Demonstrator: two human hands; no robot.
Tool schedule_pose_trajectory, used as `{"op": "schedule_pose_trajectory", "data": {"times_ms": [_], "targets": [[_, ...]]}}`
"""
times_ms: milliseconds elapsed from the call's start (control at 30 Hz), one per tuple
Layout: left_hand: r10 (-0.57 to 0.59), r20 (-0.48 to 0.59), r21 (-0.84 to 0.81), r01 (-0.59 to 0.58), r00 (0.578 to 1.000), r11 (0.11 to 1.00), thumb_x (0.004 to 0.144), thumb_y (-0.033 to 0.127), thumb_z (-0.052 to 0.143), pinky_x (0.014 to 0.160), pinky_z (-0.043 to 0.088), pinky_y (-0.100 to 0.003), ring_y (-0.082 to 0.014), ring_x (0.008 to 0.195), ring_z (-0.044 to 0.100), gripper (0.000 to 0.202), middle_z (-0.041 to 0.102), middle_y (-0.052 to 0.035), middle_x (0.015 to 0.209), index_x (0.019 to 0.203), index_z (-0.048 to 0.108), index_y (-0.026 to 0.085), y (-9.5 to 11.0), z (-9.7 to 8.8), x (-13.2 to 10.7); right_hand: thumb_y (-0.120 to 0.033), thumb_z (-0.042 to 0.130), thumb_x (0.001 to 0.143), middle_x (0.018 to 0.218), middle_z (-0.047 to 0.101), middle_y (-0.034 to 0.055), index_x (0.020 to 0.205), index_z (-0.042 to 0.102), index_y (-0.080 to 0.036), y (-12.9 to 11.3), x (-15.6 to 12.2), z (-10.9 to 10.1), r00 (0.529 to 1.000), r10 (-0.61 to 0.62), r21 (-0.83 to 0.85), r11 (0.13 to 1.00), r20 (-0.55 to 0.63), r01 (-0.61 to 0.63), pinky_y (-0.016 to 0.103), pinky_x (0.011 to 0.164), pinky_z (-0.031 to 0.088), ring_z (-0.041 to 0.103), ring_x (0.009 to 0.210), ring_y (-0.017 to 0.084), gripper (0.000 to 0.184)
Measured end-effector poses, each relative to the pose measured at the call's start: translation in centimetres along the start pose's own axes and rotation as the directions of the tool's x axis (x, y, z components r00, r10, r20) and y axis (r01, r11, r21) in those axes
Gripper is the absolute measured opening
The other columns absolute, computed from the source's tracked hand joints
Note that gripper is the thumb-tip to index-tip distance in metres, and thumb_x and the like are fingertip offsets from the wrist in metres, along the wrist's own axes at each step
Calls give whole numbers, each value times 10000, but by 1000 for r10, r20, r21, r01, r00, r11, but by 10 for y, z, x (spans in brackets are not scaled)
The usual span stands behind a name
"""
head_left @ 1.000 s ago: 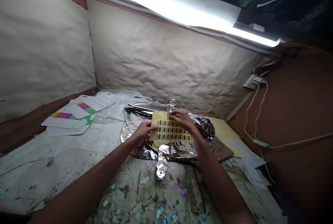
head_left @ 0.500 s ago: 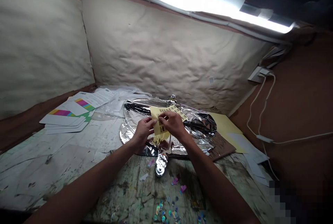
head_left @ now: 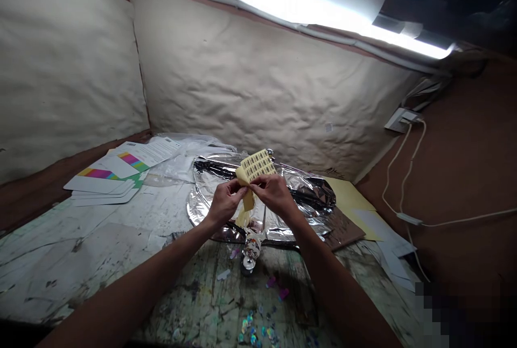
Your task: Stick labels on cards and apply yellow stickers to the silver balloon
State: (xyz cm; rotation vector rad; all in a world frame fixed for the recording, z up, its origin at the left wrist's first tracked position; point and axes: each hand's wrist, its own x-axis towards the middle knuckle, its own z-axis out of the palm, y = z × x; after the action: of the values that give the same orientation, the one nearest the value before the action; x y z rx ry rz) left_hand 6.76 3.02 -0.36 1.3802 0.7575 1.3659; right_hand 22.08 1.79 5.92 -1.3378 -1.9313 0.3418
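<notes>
Two hands are in view, and both grasp a single sheet. We find the left hand [head_left: 225, 202] and the right hand [head_left: 274, 194] close together, fingers curled, each pinching the yellow label sheet [head_left: 255, 166] between thumb and fingers; neither hand has released it. The sheet is held up over the middle of the foil balloon, its upper part bent and printed with rows of dark barcode labels, too small to count. One yellow strip [head_left: 248, 201] hangs below the hands.

Beneath the hands we note one deflated silver foil balloon [head_left: 307, 192], lying on a paint-stained worktable [head_left: 68, 251]. To its left we count one fanned stack of white cards [head_left: 97, 192] with coloured stripes (at least three cards show) and one printed leaflet [head_left: 155, 150]. One crumpled plastic bag [head_left: 189, 148] lies just behind the balloon. To its right are one yellow card [head_left: 347, 197], one brown cardboard sheet [head_left: 343, 228] and several white paper scraps [head_left: 396, 251]. In the foreground lie many pieces of confetti [head_left: 250, 326] — too scattered to count exactly. One wall socket [head_left: 399, 120] and one white cable [head_left: 404, 175] sit on the right wall.
</notes>
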Motion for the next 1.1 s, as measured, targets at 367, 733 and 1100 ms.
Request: {"op": "schedule_pose_trajectory", "data": {"times_ms": [367, 733, 1100], "targets": [[16, -87, 49, -12, 996, 999, 789, 312, 672, 726, 537, -282, -186, 779, 654, 378, 691, -56, 854, 1131, 631, 158, 4, 4, -3, -259, 637, 759, 727, 725, 35, 770, 741, -162, 13, 7, -2, 995, 96, 169, 982, -38, -88, 247, 599, 504, 661, 641, 160, 143], [78, -94, 355, -40, 993, 934, 897, 244, 473, 609, 579, -251, -169, 859, 653, 339, 586, -84, 1123, 1167, 677, 227, -8, 0, -3, -303, 568, 838, 785, 694, 49, 828, 677, -152, 26, 6, 9, 940, 57, 64, 997, -336, -38, 259, 619, 474, 635, 656, 157, 187], [131, -61, 531, -79, 990, 844, 869, 144, 476, 907, 523, -336, -194, 976, 648, 318, 670, -104, 1080, 1114, 679, 144, -10, -4, 3, -278, 577, 906, 923, 705, 36, 948, 713, -219, 7, -8, 15, 973, -224, -401, 898, -62, 181, 256, 665, 427, 649, 792, 174, 154]]}}
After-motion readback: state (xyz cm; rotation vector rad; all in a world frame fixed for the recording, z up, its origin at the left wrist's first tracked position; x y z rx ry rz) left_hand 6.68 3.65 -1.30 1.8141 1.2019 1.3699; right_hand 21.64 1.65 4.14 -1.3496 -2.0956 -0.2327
